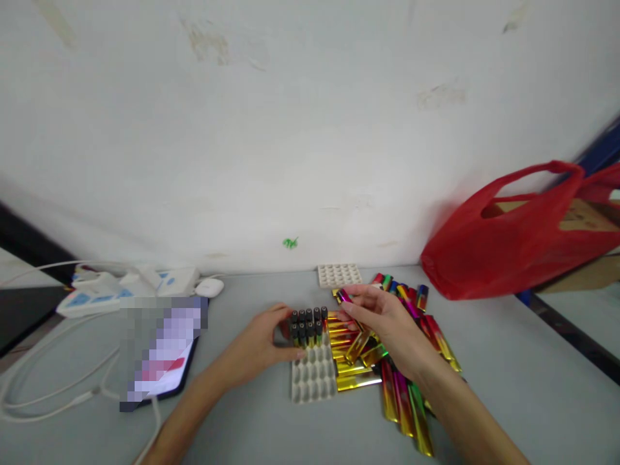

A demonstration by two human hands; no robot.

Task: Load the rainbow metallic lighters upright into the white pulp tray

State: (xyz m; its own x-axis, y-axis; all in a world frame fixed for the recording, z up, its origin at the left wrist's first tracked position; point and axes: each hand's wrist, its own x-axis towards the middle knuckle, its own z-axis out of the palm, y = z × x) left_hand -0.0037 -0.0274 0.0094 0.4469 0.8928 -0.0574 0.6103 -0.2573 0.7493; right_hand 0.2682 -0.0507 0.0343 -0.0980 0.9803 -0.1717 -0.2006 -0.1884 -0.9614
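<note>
And it's the right hand (390,323) with the prize, its grip narrow, thumb and fingers pinched on a shiny purple-and-gold tube (345,296), up over the middle of the surface (242,420), out from its back edge! Just beside it, the pale tray (314,381): five black-topped pieces (310,330) standing in the back row, four more in the row before them, and bare cups running towards the front edge. Over on the left flank, the left hand (261,342) has its grip wide, fingers at the end of the black tops and thumb by the tray's left side; whether it's pressing there, I can't tell. Look at the colour under the right hand: gold-ended tubes (358,382) lying along the tray, then a loose heap (402,400) of red, green, purple and gold fanning towards the right edge! A second pale tray (339,276) sits by the back edge, near the wall. Back right corner, a red bag (508,239) with cardboard in it; towards the left edge, a phone (165,361) with a blurred screen, white cables (53,413) looping beside it, and a power strip (179,282) near the back left corner
</note>
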